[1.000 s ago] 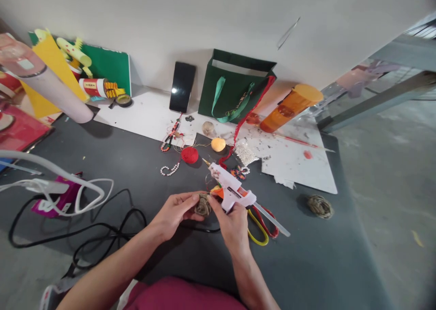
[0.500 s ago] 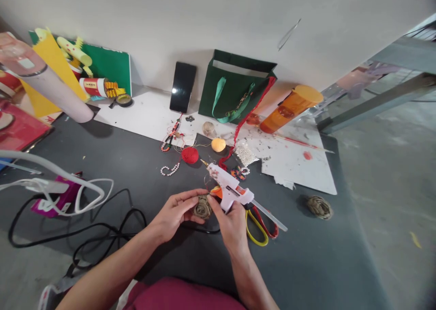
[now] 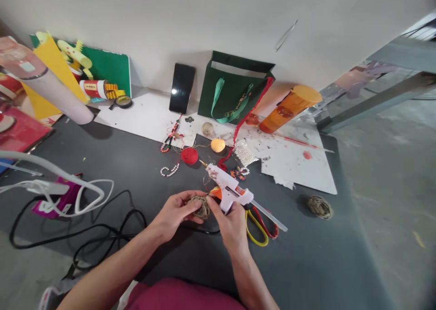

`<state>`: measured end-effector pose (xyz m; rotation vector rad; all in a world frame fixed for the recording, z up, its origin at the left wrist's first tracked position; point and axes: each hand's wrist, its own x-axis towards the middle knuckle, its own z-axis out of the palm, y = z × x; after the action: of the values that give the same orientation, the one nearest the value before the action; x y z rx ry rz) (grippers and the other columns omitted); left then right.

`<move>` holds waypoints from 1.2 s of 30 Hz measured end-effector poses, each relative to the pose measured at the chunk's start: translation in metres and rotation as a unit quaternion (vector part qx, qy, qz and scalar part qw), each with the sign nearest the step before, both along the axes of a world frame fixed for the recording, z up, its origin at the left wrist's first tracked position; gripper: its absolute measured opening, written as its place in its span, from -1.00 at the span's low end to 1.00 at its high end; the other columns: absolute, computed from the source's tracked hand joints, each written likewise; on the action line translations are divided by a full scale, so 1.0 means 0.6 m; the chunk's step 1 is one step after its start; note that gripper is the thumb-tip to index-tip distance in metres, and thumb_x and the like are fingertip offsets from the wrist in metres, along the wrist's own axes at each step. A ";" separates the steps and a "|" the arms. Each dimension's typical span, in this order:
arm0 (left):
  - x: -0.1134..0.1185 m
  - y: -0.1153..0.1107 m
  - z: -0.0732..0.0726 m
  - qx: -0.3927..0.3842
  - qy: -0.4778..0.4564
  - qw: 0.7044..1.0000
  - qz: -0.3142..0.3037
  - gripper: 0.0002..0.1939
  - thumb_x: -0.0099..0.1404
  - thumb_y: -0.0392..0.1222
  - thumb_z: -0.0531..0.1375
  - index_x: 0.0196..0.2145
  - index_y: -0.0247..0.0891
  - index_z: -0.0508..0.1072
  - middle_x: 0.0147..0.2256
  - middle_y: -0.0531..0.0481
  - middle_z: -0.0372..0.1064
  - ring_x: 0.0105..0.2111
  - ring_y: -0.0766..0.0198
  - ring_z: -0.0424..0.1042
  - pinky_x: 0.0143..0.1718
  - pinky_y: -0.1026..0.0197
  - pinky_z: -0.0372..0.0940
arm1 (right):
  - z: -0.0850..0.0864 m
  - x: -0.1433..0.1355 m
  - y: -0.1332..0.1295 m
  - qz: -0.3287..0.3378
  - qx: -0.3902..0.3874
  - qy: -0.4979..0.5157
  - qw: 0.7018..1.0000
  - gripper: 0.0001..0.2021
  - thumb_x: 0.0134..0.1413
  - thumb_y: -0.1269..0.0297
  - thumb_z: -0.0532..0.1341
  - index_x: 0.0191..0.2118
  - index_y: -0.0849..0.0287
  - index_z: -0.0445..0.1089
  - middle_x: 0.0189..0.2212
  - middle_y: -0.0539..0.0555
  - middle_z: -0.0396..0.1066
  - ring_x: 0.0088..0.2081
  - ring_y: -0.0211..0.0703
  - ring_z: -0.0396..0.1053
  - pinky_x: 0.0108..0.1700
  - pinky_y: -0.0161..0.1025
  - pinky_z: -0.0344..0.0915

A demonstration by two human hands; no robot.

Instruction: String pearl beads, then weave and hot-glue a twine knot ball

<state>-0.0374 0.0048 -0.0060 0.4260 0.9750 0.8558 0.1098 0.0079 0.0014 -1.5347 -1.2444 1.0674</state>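
My left hand [image 3: 175, 214] grips a small coiled grey-brown cord piece [image 3: 203, 208] from its left side, thumb resting on its face. The fingertips of my right hand [image 3: 231, 223] pinch the same coil at its upper right edge. Just beyond my right hand lies a white glue gun [image 3: 226, 185], with a clear glue stick out of its back and its nozzle toward the upper left. Scissors with yellow and red handles [image 3: 257, 232] lie partly under the gun. A second coil of similar cord [image 3: 319, 207] sits farther right on the dark table [image 3: 306, 264].
Red yarn [image 3: 189, 155], a yellow ball [image 3: 218, 145] and beads lie beyond my hands. A phone [image 3: 182, 88], green bag [image 3: 231, 87] and orange cylinder [image 3: 289, 110] stand by the wall. Cables [image 3: 119, 232] cross the left side.
My left thumb has moved right, farther over the face of the coil. My right hand and the glue gun are nearly unmoved.
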 end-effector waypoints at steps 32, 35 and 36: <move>-0.047 0.031 -0.008 -0.026 -0.033 0.992 0.116 -0.79 0.20 -0.27 0.26 -0.18 -0.35 0.51 -0.33 -0.08 0.50 -0.39 0.27 0.50 -0.41 0.24 0.48 | -0.020 0.047 -0.037 0.123 -0.122 0.266 0.948 -0.61 0.07 -0.06 0.21 -0.28 0.23 0.41 -0.55 -0.02 0.28 -0.68 -0.40 0.14 -0.67 -0.40 0.05; -0.048 0.032 -0.013 -0.036 -0.032 0.992 0.119 -0.80 0.21 -0.27 0.25 -0.19 -0.36 0.52 -0.34 -0.08 0.50 -0.41 0.28 0.50 -0.44 0.26 0.48 | -0.022 0.046 -0.038 0.149 -0.145 0.234 0.950 -0.56 0.05 -0.13 0.20 -0.37 0.24 0.39 -0.60 -0.03 0.28 -0.71 -0.42 0.13 -0.68 -0.42 0.02; -0.048 0.032 -0.014 -0.036 -0.032 0.992 0.118 -0.81 0.21 -0.27 0.25 -0.20 -0.36 0.52 -0.35 -0.07 0.50 -0.42 0.29 0.49 -0.45 0.27 0.48 | -0.022 0.045 -0.038 0.159 -0.147 0.222 0.951 -0.54 0.05 -0.15 0.18 -0.40 0.24 0.38 -0.64 -0.04 0.26 -0.72 -0.42 0.12 -0.67 -0.42 0.01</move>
<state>-0.0662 0.0243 -0.0145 0.2212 1.0059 1.0385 0.1367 -0.0149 -0.0119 -1.2213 -1.0660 1.7654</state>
